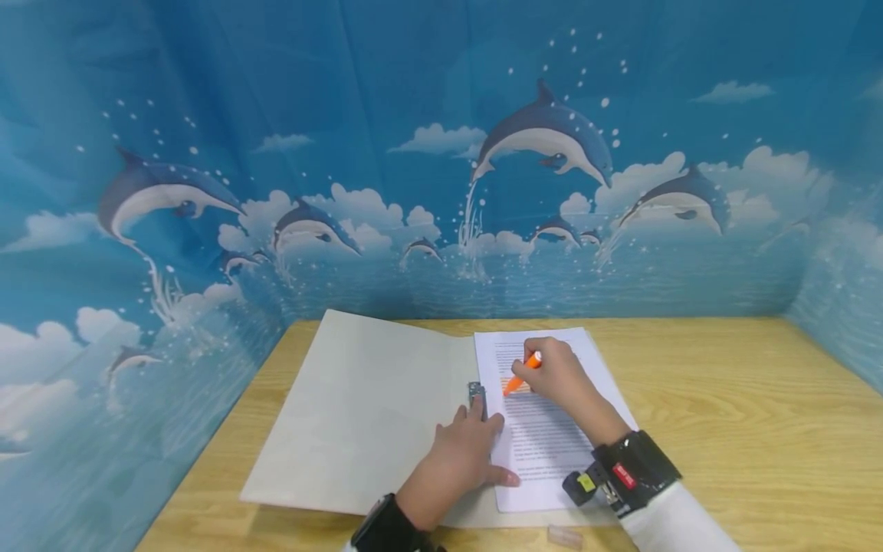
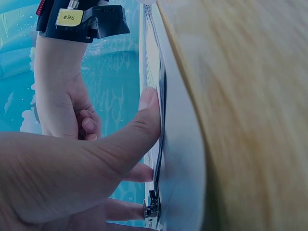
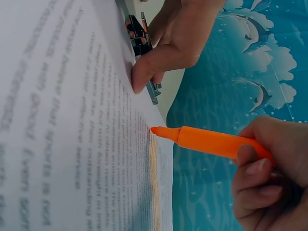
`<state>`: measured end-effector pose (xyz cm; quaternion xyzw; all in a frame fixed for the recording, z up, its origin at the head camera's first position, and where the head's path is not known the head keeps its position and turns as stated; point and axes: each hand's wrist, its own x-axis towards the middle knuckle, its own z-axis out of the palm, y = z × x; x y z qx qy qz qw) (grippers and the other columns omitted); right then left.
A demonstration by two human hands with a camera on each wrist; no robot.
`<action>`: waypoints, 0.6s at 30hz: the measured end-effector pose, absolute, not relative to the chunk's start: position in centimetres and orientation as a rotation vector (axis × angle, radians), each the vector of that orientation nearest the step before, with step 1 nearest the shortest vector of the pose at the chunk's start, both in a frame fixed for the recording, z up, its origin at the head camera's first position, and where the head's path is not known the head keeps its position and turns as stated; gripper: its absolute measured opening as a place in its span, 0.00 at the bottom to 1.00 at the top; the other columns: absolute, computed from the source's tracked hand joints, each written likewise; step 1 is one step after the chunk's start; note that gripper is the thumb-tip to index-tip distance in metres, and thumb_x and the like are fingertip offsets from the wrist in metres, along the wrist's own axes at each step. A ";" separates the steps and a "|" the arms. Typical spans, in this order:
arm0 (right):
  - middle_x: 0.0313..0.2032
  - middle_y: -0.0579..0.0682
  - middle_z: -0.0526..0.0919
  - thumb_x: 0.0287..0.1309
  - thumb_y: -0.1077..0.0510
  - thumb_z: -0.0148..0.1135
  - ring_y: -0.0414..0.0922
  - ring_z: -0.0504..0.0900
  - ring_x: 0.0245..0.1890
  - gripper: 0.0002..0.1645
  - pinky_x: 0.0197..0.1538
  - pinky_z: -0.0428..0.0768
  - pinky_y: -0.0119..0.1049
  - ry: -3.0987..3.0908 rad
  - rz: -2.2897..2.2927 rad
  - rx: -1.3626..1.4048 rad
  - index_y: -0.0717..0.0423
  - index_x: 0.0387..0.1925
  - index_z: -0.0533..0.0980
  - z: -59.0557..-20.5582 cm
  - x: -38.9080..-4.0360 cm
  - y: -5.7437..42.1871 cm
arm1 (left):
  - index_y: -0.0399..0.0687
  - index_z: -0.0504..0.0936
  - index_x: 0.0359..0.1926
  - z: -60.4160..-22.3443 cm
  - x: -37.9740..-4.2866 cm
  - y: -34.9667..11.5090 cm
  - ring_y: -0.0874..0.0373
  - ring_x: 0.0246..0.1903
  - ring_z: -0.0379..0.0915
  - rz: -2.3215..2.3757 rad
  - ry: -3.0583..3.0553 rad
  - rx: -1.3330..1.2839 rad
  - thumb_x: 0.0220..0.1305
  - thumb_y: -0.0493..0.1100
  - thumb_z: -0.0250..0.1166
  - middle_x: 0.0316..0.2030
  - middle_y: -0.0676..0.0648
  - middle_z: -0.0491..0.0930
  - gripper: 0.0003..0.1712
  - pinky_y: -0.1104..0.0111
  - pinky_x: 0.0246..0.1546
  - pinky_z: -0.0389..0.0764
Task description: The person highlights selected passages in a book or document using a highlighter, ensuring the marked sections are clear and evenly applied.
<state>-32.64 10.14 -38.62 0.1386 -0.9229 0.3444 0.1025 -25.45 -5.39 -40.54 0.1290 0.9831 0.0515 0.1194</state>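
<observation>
My right hand grips an orange highlighter, its tip right at a line of print near the left margin of the printed sheets. Orange marking covers several lines in the upper part of the page. The sheets lie in an opened folder with a metal clip at its spine. My left hand rests with spread fingers along the page's left edge, fingertips by the clip and thumb on the paper. In the left wrist view, the thumb presses the stack's edge.
A small translucent cap-like piece lies at the table's front, below the folder. The wooden table extends to the right. Behind it hangs a blue curtain printed with dolphins. Each wrist wears a black band with a camera.
</observation>
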 end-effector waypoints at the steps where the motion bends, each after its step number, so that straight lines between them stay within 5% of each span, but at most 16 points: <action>1: 0.09 0.47 0.76 0.47 0.59 0.62 0.39 0.72 0.09 0.13 0.14 0.65 0.30 -2.725 1.015 0.412 0.55 0.14 0.69 -38.7 -32.7 10.1 | 0.57 0.69 0.63 -40.6 -25.5 -5.4 0.40 0.65 0.58 0.151 2.876 0.378 0.30 0.70 0.69 0.70 0.39 0.59 0.54 0.37 0.53 0.72; 18: 0.09 0.46 0.72 0.45 0.61 0.62 0.38 0.69 0.09 0.15 0.14 0.62 0.29 -2.755 1.022 0.371 0.55 0.12 0.66 -38.8 -32.7 10.2 | 0.57 0.69 0.62 -40.7 -25.5 -5.3 0.40 0.65 0.58 0.139 2.878 0.369 0.30 0.69 0.69 0.69 0.39 0.60 0.53 0.37 0.53 0.72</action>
